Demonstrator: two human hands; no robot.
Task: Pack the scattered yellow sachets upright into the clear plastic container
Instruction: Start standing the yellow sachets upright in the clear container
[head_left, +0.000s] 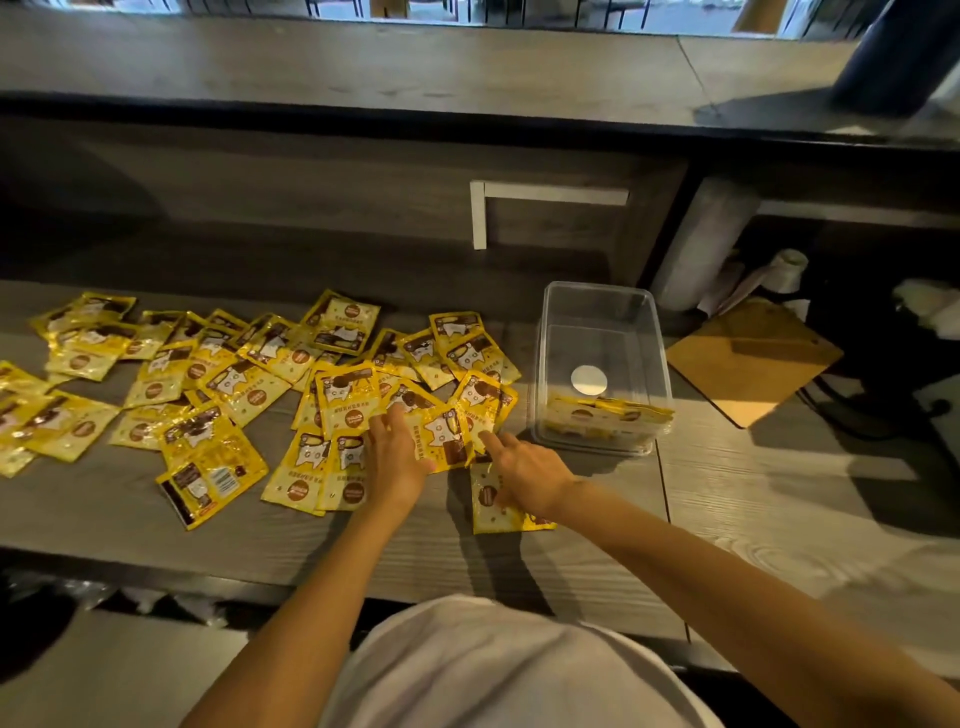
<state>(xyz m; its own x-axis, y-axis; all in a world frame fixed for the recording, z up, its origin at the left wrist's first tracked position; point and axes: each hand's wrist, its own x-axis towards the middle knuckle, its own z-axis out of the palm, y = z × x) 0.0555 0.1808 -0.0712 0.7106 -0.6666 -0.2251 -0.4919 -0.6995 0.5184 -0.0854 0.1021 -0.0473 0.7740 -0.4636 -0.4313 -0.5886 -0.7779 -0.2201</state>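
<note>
yellow sachets (249, 384) | left hand (395, 452), right hand (524, 473) on pile | container (551, 312) mostly empty

you stand at a grey wood-grain counter (769, 499) under a raised dark ledge (363, 67). bright sunlight falls in patches at your right, across a wooden board (753, 358); a window (519, 9) runs along the top.

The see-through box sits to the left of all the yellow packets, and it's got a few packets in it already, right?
Not quite. The head view shows the clear plastic container to the right of the scattered yellow sachets, not the left. It does already hold a few packed sachets at its near end.
</note>
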